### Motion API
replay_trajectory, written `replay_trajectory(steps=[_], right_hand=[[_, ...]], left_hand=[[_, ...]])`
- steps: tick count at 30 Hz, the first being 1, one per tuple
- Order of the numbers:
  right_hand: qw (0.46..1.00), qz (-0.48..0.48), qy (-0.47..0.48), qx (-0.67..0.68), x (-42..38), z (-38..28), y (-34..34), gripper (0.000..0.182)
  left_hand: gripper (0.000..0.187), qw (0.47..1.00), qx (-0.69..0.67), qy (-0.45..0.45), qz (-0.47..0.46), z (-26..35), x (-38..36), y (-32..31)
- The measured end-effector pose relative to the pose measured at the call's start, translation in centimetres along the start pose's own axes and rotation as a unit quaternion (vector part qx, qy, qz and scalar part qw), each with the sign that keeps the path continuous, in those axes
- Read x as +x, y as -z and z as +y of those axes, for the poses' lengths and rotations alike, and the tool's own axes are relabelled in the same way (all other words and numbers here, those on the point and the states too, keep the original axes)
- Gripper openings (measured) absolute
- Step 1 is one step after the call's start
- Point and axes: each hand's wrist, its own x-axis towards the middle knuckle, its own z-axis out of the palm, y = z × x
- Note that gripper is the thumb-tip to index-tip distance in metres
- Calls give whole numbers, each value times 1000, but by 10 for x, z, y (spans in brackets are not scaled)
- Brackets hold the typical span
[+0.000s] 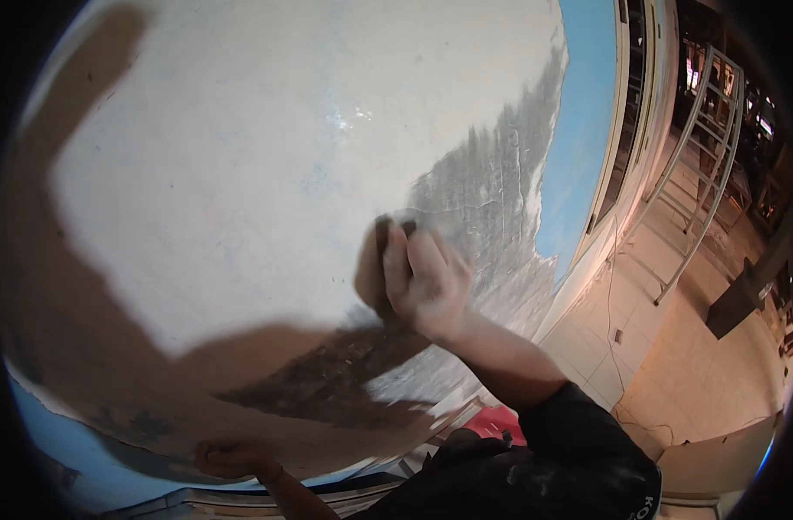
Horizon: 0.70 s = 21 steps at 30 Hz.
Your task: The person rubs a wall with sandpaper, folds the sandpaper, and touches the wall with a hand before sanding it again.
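My right hand (429, 282) is closed, its fingers bent around a small dark thing (396, 227) pressed to the wall; motion blur and the fingers hide its kind. It is at the border between the white coating (266, 156) and a rough, streaked dark grey patch (492, 173). Low on the left, my left hand (232, 458) is in shade near the wall's lower part, fingers curled in. Whether anything is inside that hand cannot be made out.
Blue paint (583, 113) borders the white area on the right, beside a framed opening (617, 121). A metal ladder (704, 165) leans at the far right. A cable (611, 321) runs over the tiled floor (674, 347), near a dark box-shaped thing (734, 303). My shadow falls on the wall.
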Motion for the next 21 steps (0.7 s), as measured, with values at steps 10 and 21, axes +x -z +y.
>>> replay_trajectory(steps=[10, 21], right_hand=[[999, 9, -10, -41, -1, 7, -3, 26], [1000, -7, -24, -19, 7, -3, 0, 29]], left_hand=[[36, 994, -95, 50, 9, 5, 1, -1], [37, 995, -91, 39, 3, 3, 1, 0]])
